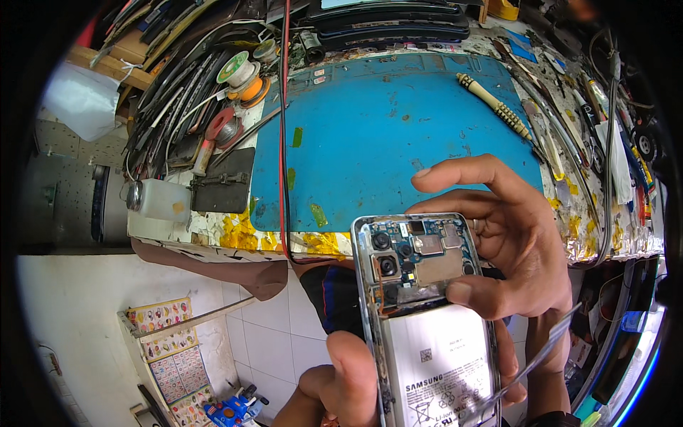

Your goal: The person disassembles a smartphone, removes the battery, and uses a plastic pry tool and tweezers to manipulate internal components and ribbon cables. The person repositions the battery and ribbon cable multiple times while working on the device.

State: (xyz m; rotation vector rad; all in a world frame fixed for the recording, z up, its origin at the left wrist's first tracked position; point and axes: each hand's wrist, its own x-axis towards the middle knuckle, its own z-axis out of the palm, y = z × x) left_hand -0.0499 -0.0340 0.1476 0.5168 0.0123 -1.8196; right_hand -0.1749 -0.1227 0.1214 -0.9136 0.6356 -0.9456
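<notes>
An opened smartphone is held up in front of the bench's near edge, its inside facing me. Its circuit board and rear camera modules show at the top, and a silver battery fills the lower part. My left hand is closed around the phone's lower part, thumb at the left edge and fingertips at the right. My right hand grips the upper right side, thumb on the front near the board's lower edge. Its index finger stretches out above the phone. A blurred, thin grey strip crosses before my right wrist; its kind is unclear.
A blue work mat covers the bench, with a beige ribbed tool handle on it. Wire spools, a bottle and many thin strips crowd the left side. A red and black cable hangs over the mat; tools line the right.
</notes>
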